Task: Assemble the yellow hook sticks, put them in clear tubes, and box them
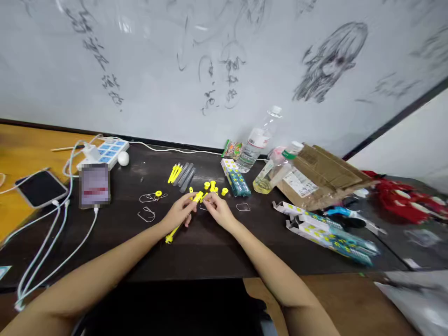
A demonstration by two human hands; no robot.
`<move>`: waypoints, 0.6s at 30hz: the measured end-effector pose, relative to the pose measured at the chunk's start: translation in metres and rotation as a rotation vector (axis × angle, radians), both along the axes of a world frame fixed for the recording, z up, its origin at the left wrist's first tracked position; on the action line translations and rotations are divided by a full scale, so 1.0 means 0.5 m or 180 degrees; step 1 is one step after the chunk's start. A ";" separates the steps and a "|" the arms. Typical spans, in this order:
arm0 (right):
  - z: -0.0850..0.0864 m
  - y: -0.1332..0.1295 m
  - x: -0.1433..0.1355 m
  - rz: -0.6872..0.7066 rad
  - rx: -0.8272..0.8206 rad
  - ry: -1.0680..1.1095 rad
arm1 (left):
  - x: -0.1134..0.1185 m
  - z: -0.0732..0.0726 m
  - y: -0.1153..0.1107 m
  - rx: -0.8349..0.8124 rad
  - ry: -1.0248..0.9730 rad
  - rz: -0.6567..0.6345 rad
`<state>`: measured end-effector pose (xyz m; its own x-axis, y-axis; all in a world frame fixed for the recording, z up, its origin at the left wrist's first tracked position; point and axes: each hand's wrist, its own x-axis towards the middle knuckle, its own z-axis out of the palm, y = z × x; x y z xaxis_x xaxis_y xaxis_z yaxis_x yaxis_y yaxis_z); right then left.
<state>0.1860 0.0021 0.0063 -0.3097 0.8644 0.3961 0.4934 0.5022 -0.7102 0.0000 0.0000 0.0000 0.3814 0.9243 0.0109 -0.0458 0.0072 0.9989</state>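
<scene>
Near the middle of the dark table, my left hand [180, 211] is closed on a yellow plastic piece [198, 196], with a yellow-ended stick [170, 237] slanting out below it. My right hand [219, 210] touches the far end of that piece, its fingertips pinched together; what they hold is too small to make out. Just beyond the hands lie several small yellow caps [213, 185]. Bent metal wires [147, 213] lie to the left, one with a yellow ring [158, 193]. Yellow sticks [174, 173] and clear tubes [185, 176] sit side by side behind.
A patterned box [236, 178], a water bottle [254, 144] and a bottle of yellow liquid [276, 170] stand behind. Opened boxes [325, 233], scissors and a cardboard parcel [322, 172] lie right. Phones [42, 189], white cables and a power strip [108, 153] occupy the left.
</scene>
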 end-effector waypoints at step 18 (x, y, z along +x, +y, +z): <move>0.021 0.001 0.015 0.0352 -0.1130 0.0945 | 0.000 0.030 -0.022 -0.0254 -0.0386 -0.0524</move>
